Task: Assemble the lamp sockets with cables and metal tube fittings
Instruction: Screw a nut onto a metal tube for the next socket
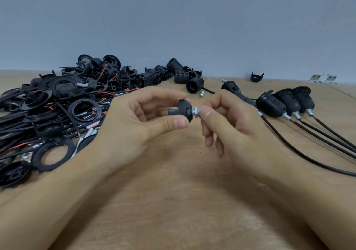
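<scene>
My left hand (134,122) grips the black socket cap (184,110) between thumb and fingers, holding it steady above the worktop (183,201) — my right hand (231,126) pinches the metal tube fitting (195,112) at the cap's neck, likely threading it in. Both forearms low, wrists angled inward.

No text, label, brand, number or sign is legible on anything in view; the black plastic parts and metal fittings show no readable marks.
</scene>
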Demonstrator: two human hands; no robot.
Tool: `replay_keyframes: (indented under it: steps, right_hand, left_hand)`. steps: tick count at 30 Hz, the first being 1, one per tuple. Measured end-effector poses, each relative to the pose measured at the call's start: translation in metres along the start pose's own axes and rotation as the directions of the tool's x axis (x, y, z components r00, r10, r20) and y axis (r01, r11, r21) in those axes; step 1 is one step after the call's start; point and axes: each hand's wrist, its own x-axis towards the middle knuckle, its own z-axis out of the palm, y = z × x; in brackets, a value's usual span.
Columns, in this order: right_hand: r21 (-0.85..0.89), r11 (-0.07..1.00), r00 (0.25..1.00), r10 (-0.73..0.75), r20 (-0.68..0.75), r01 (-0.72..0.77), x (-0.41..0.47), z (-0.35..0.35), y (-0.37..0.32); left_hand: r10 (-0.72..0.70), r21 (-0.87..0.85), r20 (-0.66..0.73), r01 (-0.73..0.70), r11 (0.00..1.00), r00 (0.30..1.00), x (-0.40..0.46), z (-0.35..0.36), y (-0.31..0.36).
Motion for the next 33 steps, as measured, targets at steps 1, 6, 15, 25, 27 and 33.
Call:
replay_keyframes:
  steps: [1, 6, 15, 25, 27, 33]
  right_hand:
    - [-0.026, 1.000, 1.000, -0.015, 0.004, 0.015, -0.0001, 0.0006, 0.0012]
    - [0.022, 0.998, 0.999, 0.051, -0.013, -0.051, -0.0001, 0.0011, -0.0038]
    - [0.044, 0.998, 0.998, 0.055, -0.026, -0.054, 0.0007, -0.0002, -0.0029]
    - [0.048, 0.991, 0.989, 0.124, 0.080, -0.128, 0.0002, -0.0013, -0.0022]
    - [0.024, 0.986, 0.984, 0.163, 0.076, -0.165, -0.0008, 0.0000, -0.0015]
    - [0.028, 0.987, 0.983, 0.155, 0.098, -0.159, 0.0006, -0.0010, -0.0036]
  left_hand:
    - [0.000, 0.006, 0.005, -0.001, 1.000, 1.000, -0.0004, 0.0005, 0.0003]
    - [-0.008, -0.001, -0.008, 0.008, 1.000, 1.000, 0.0003, 0.0009, 0.0002]
    - [-0.025, 0.009, 0.003, 0.025, 1.000, 1.000, -0.0003, 0.0021, 0.0001]
    - [-0.017, 0.026, 0.002, 0.017, 1.000, 1.000, 0.0000, 0.0011, 0.0000]
    - [-0.011, 0.038, 0.005, 0.011, 0.999, 1.000, -0.0005, 0.0019, 0.0004]
    - [-0.016, 0.050, 0.008, 0.016, 0.999, 1.000, -0.0005, 0.0005, -0.0031]
